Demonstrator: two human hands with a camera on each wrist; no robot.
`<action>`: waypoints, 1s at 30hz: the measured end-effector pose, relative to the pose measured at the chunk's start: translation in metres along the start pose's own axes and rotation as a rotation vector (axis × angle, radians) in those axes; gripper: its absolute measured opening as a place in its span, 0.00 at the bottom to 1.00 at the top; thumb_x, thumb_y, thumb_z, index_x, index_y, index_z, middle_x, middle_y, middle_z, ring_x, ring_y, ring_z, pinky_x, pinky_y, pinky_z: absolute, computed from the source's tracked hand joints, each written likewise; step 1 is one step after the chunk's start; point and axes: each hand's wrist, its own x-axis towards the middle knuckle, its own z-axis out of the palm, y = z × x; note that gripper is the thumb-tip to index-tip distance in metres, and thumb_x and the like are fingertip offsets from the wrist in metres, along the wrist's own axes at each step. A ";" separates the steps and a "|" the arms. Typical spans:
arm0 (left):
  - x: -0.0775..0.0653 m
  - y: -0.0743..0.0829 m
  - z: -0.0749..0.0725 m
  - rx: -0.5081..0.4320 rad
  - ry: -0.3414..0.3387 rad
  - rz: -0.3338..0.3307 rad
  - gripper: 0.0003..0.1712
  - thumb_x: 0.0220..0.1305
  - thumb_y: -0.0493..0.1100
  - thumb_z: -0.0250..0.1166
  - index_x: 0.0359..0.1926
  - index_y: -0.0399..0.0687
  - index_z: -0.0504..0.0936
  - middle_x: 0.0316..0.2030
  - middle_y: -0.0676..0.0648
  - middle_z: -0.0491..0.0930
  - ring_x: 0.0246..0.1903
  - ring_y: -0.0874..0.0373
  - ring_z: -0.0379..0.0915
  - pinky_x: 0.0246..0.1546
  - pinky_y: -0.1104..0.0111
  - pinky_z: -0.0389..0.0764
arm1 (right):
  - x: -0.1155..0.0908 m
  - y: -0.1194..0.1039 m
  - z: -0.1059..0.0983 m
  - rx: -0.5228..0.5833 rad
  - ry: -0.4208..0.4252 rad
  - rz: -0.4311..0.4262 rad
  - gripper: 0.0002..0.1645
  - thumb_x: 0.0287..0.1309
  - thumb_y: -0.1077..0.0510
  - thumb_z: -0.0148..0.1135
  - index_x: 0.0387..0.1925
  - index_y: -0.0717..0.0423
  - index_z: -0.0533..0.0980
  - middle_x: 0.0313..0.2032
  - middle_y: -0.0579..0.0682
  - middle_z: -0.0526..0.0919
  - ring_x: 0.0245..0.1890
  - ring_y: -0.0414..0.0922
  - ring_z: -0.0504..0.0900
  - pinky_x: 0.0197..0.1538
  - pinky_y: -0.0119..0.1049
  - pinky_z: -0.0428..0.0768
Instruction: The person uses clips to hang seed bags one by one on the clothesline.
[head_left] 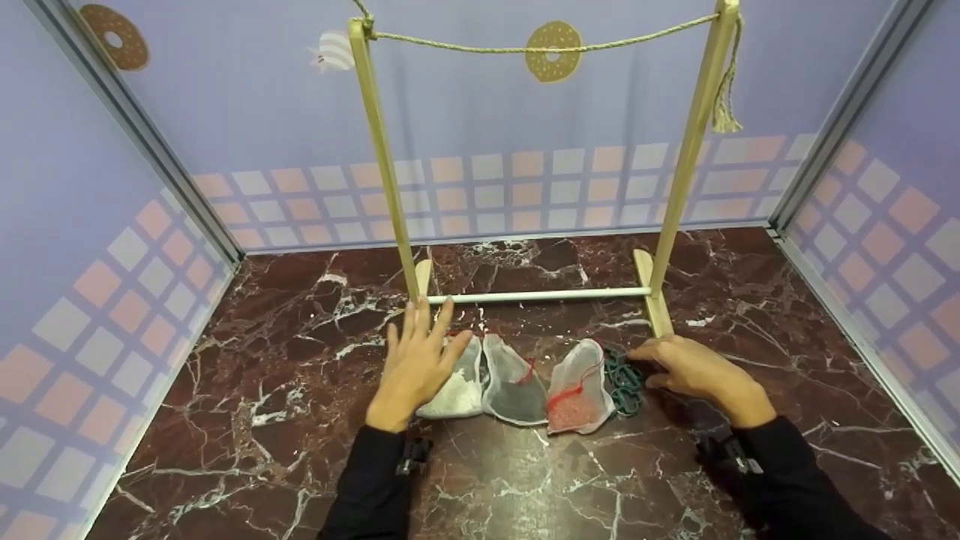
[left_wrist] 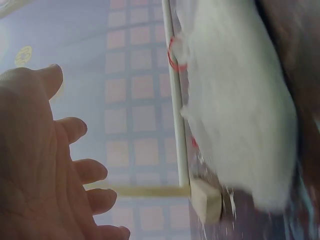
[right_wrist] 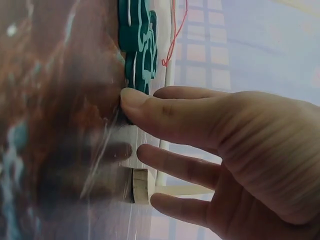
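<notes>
Left hand: fingers straight and spread, palm clear of the surface, nothing held. Sits left of center in the head view, over the upper part of the white-filled bag.

Right hand: right of center, fingers partly bent, small gap between thumb and index. Tips are at the right edge of the dark green looped pieces, other fingers apart. Can't tell if the thumb is touching them; no grip visible.

Three mesh bags side by side, lower center of frame: white-filled at left, grey bag in the middle, pink-filled bag at right. Red drawstrings show on the grey and pink ones. Green pieces lie just beside the pink bag, on its right.

Wooden stand is upright behind the bags, rope sagging across the top of frame, white rod low between the posts. Surface is red-brown marble pattern.

Back wall carries donut prints and pink/white squares. Silver patch on the right wrist unit; any lettering too small to read.
</notes>
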 end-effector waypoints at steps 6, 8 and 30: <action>0.000 0.022 0.006 -0.055 -0.019 0.007 0.43 0.66 0.73 0.31 0.75 0.59 0.44 0.72 0.41 0.35 0.71 0.43 0.28 0.66 0.41 0.37 | -0.002 -0.002 0.000 -0.093 0.013 -0.061 0.25 0.42 0.65 0.74 0.47 0.62 0.80 0.38 0.54 0.81 0.39 0.52 0.79 0.43 0.49 0.78; -0.004 0.029 0.007 -0.068 -0.036 0.008 0.43 0.67 0.73 0.32 0.75 0.59 0.44 0.72 0.40 0.36 0.71 0.44 0.27 0.66 0.42 0.36 | -0.006 -0.005 -0.003 -0.109 0.026 -0.046 0.24 0.42 0.64 0.74 0.46 0.61 0.81 0.39 0.54 0.80 0.39 0.52 0.79 0.43 0.49 0.79; -0.020 0.112 0.053 -0.087 0.150 0.552 0.42 0.59 0.65 0.62 0.65 0.43 0.68 0.56 0.47 0.74 0.53 0.56 0.72 0.57 0.66 0.71 | 0.002 -0.082 -0.002 -0.104 0.459 -0.255 0.21 0.47 0.55 0.73 0.44 0.57 0.82 0.40 0.47 0.81 0.36 0.40 0.77 0.34 0.37 0.79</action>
